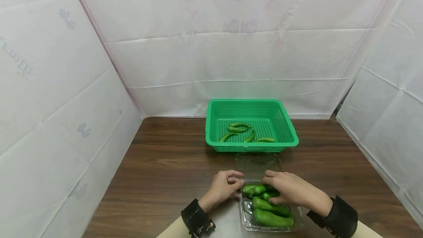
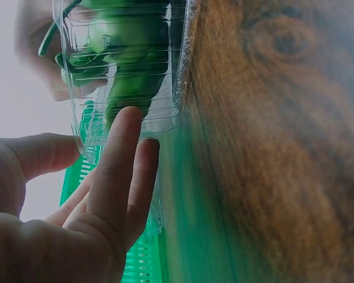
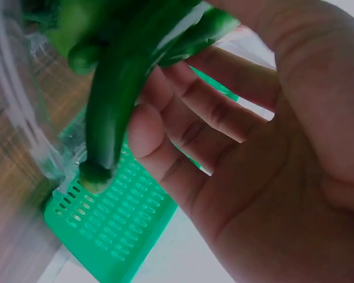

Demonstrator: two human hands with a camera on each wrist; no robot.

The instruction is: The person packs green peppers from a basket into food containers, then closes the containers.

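A clear plastic clamshell box (image 1: 243, 223), lid folded back, lies on the table with several green peppers (image 1: 272, 219) in it. My left hand (image 1: 223, 186) holds the box's far left corner, its thumb at the rim and its fingers (image 2: 121, 153) along the outer wall. Over the far end of the box, my right hand (image 1: 292, 188) grips a dark green pepper (image 3: 115, 100), with fingertips curled against it in the right wrist view. Part of that pepper and the thumb's tip are hidden there.
Behind the box stands a green perforated basket (image 1: 252, 144) holding several slim, curved green peppers (image 1: 239, 129). The open lid (image 1: 257, 162) reaches to the basket's front. White sheeting (image 1: 231, 61) walls the wooden table (image 1: 165, 157) at the back and both sides.
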